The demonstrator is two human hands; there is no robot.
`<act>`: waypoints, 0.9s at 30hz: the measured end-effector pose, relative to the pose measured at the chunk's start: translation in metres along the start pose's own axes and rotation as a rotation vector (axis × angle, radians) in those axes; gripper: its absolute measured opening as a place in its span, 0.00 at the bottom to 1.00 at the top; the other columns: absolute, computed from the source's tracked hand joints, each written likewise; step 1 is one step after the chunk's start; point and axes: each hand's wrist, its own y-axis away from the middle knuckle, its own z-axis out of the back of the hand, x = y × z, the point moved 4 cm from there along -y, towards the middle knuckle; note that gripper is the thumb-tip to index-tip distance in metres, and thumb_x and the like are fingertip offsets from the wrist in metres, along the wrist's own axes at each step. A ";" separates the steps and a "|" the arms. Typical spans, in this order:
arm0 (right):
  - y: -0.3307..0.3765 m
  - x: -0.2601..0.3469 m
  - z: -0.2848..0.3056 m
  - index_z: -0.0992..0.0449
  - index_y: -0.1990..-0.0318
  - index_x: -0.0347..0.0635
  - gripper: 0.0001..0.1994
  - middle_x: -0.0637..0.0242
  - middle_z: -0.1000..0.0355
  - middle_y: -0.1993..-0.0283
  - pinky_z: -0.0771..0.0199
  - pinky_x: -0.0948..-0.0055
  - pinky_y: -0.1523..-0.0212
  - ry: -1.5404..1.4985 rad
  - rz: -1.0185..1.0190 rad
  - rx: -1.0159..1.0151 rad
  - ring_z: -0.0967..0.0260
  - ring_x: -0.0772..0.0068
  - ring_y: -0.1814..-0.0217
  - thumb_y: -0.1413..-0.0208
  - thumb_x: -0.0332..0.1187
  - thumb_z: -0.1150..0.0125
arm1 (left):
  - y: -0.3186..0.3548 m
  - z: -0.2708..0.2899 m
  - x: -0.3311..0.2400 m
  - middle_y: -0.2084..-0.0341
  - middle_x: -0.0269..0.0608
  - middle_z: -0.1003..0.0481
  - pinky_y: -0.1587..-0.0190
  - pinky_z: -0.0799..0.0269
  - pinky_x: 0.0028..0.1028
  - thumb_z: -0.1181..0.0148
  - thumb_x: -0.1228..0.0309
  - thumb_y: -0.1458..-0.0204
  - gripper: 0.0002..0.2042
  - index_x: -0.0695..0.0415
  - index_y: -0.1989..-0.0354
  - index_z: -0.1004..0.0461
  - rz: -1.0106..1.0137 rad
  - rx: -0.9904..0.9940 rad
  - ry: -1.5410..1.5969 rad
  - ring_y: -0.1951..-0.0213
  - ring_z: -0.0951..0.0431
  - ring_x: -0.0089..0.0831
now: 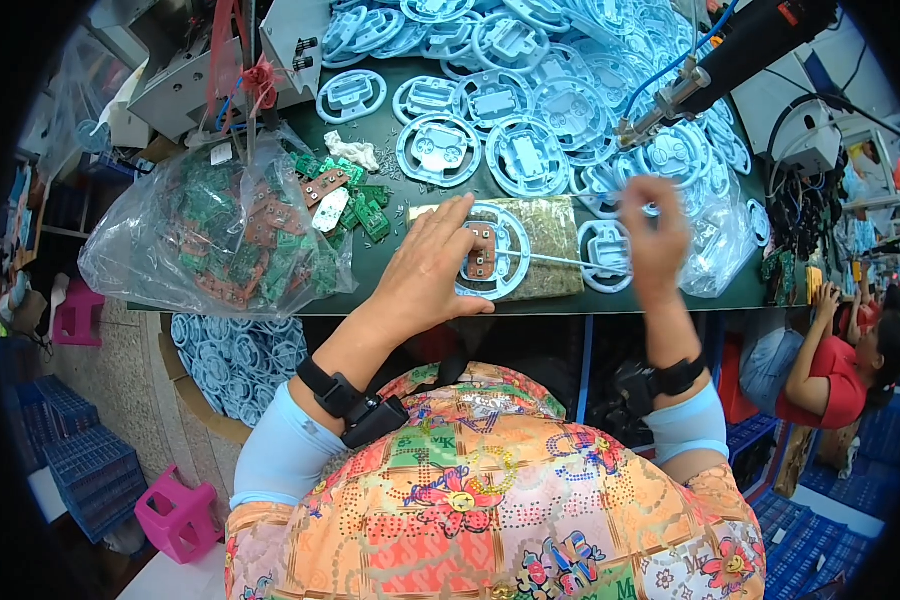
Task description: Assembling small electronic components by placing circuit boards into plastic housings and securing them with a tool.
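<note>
My left hand [428, 262] presses a light blue plastic steering-wheel shell [515, 245] onto a worn, tape-wrapped block [558, 220], gripping its left side. Inside the shell's centre sits a brown circuit board [481, 252]. A thin pale rod [575, 262] stretches from the shell toward my right wrist; I cannot tell what holds it. Raised to the right of the block, my right hand [656, 235] is smeared by motion, so its fingers are unclear. Above it hangs a black electric screwdriver [740, 55], tip pointing down to the left.
Many similar blue shells [570, 110] are heaped at the back and right. A clear plastic bag [220, 230] of green and brown boards lies at the left, with loose boards and small screws beside it. Below the table stands a box of blue parts [235, 365]. Another person [830, 370] sits at right.
</note>
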 end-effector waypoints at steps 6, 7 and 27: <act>-0.132 0.013 0.038 0.32 0.48 0.35 0.18 0.58 0.28 0.53 0.28 0.72 0.48 -0.516 0.097 -0.107 0.27 0.70 0.49 0.44 0.29 0.37 | 0.000 0.003 0.000 0.33 0.59 0.42 0.32 0.45 0.46 0.17 0.63 0.74 0.37 0.56 0.51 0.30 -0.005 0.006 -0.020 0.32 0.42 0.55; -0.143 0.016 0.037 0.31 0.50 0.35 0.17 0.59 0.26 0.58 0.27 0.72 0.49 -0.601 0.061 0.011 0.25 0.71 0.53 0.44 0.30 0.36 | 0.000 0.003 -0.001 0.33 0.59 0.42 0.32 0.45 0.46 0.17 0.63 0.74 0.37 0.56 0.51 0.30 -0.014 -0.003 -0.021 0.32 0.42 0.55; -0.104 0.148 0.014 0.28 0.53 0.31 0.14 0.53 0.26 0.69 0.21 0.67 0.68 -0.855 -0.005 -0.056 0.25 0.63 0.71 0.46 0.28 0.37 | 0.000 -0.011 0.005 0.41 0.55 0.32 0.37 0.41 0.53 0.35 0.66 0.48 0.11 0.56 0.58 0.25 -0.115 -0.227 -0.206 0.39 0.31 0.48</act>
